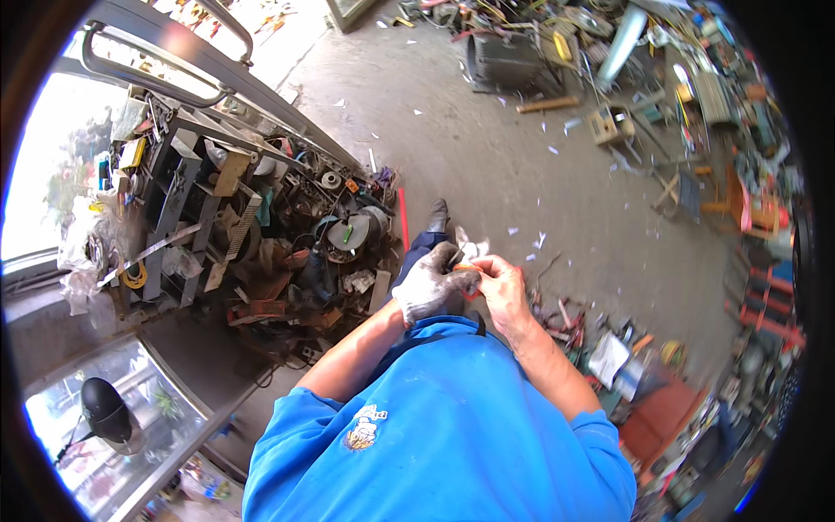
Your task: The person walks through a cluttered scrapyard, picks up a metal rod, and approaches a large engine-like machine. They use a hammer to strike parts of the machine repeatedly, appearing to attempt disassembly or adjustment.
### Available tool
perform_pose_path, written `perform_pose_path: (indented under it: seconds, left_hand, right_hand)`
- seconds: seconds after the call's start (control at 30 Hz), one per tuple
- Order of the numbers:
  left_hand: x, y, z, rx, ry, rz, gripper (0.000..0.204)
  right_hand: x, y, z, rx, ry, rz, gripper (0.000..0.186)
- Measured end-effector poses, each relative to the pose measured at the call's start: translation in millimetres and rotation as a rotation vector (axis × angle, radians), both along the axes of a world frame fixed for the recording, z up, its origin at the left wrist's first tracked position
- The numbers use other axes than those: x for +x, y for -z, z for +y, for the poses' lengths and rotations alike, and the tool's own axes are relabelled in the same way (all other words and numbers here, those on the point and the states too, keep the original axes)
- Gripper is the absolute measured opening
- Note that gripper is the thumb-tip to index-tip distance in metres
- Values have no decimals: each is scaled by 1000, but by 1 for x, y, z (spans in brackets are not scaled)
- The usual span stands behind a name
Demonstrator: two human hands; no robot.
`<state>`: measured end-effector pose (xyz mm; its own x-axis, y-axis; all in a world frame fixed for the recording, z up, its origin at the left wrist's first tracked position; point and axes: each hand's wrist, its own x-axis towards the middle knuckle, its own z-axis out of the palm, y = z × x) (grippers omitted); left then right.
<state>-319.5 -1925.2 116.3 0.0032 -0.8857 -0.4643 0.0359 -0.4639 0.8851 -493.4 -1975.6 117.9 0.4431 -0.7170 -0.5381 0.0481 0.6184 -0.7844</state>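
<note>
My left hand (pixel 426 285) wears a grey-white work glove, dirty at the fingers. Its fingers are closed and meet those of my bare right hand (pixel 506 296) in front of my waist. Between the two sets of fingertips shows a small orange-red piece (pixel 468 268), pinched from both sides. Its kind is too small and too covered to make out. A thin dark tip sticks up by the gloved fingers. Just beyond the hands, low down, is a white object (pixel 470 244) that I cannot identify.
On the left stands a cluttered metal shelf (pixel 174 217) beside heaped parts and a round reel (pixel 348 235). A red strip (pixel 403 217) lies near my shoe (pixel 438 215). White scraps dot the concrete floor (pixel 487 148). Piled junk lines the right, with a red rack (pixel 767 300).
</note>
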Motion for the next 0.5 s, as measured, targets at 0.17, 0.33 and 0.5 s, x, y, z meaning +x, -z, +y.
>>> perform_pose_path:
  seconds: [0.17,0.33,0.5]
  left_hand:
    - [65,14,-146,40,209,-166,26]
    - [134,17,-273,-88,320,-377,35]
    - [203,3,-380,18,-144,-6,30]
  right_hand:
    - [46,16,-144,112,32,61,17]
    - [115,2,-278,-573,-236,498,25]
    - [221,-43,-394,-1430,-329,350,38]
